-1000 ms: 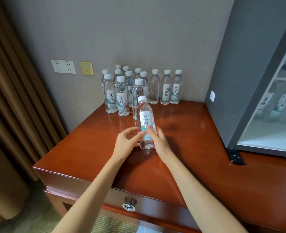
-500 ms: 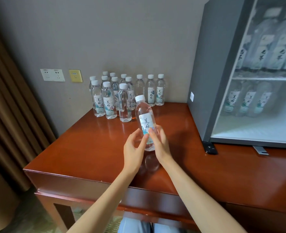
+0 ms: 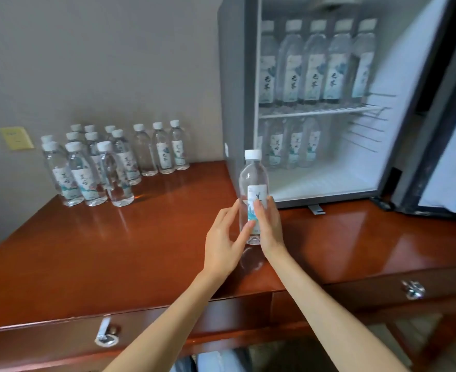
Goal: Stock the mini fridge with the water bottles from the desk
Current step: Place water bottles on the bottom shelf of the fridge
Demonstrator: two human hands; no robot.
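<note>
At the bottom of the frame, the desk shows 2 drawer fronts, each with a metal pull. 2 bare forearms rise from the lower edge toward the centre.

There the left hand and right hand pinch 1 upright water bottle between them. Each thumb is pressed on the front of its label and the fingers lie along its sides. Its base sits just over its own reflection in the desk top; whether it touches the wood I cannot tell.

Farther back at middle left, a cluster of bottles stands against the wall, with a row of 3 at its right end. A yellow wall plate sits at far left.

At upper right the mini fridge stands on the desk with its door swung open. 5 bottles line the wire shelf, and more stand blurred beneath it.
</note>
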